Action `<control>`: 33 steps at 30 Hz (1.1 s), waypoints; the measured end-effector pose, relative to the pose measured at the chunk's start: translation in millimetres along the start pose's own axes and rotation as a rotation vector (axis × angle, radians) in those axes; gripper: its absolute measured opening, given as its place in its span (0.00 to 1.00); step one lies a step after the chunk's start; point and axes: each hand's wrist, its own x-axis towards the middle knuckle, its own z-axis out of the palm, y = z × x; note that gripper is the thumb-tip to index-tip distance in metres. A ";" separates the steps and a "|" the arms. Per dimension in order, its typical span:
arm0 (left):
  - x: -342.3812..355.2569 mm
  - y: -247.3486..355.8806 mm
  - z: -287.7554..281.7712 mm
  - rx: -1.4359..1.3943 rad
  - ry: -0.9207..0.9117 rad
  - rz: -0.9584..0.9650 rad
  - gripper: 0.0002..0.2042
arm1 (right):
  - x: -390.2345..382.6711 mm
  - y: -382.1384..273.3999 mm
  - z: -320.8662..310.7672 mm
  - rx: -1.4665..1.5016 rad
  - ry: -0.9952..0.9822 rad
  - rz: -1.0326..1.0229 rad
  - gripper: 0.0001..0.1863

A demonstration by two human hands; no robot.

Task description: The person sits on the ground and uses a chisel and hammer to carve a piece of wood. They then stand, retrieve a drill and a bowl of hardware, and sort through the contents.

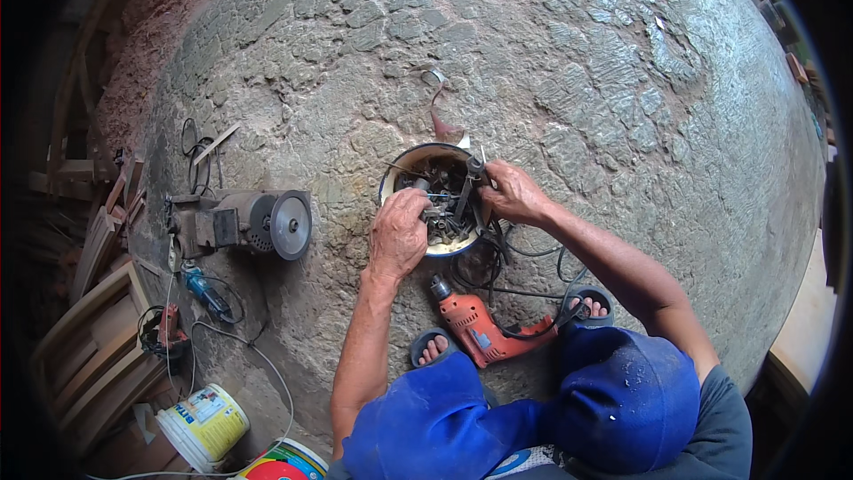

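A round, pale enamel basin (426, 252) with a dark blue rim stands on the ground in front of me, full of small metal hardware (451, 213). My left hand (400, 233) lies over its left side, fingers bent inward among the pieces; what they pinch is hidden. At the right rim my right hand (514, 194) is closed, with a dark metal piece (474, 167) next to its fingertips. Whether it grips that piece or another, I cannot make out. Between my feet and the basin lies an orange power drill (484, 329), chuck toward the basin.
Black cable (524, 289) loops between basin and drill. A bench grinder (253, 222) sits at the left, with a teal power tool (207, 292) below it. Buckets (206, 427) and wooden frames (98, 329) stand lower left. A curled strip (437, 111) lies beyond the basin on rough, cracked ground.
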 end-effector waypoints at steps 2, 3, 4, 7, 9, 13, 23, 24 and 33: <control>-8.0 0.4 1.0 -0.040 -0.004 -0.070 0.22 | -2.8 1.3 2.6 0.027 0.024 0.023 0.15; -11.5 1.2 1.8 -0.040 0.059 -0.041 0.23 | -4.5 2.0 3.8 0.039 0.033 0.043 0.14; -15.0 2.9 3.9 -0.034 0.104 -0.038 0.24 | -6.5 2.8 4.8 0.035 0.037 0.083 0.14; -27.8 4.8 12.6 0.003 0.266 -0.093 0.28 | -14.3 4.1 6.7 0.077 0.082 0.100 0.15; -38.7 3.0 25.3 0.073 0.417 -0.200 0.29 | -19.2 3.7 8.1 0.082 0.100 0.133 0.16; -56.0 -15.9 57.3 -0.795 0.245 -0.597 0.20 | -23.4 4.5 7.4 0.110 0.084 0.182 0.19; -42.7 -5.2 77.6 -1.361 0.271 -0.840 0.14 | -26.4 3.9 -32.4 0.373 0.413 0.186 0.16; -37.2 -2.5 77.2 -1.430 0.296 -0.802 0.13 | -26.5 -0.7 -36.9 0.383 0.408 0.188 0.15; 33.8 9.0 78.1 -1.553 0.218 -0.798 0.10 | 4.6 -40.7 -69.3 0.083 0.270 0.005 0.13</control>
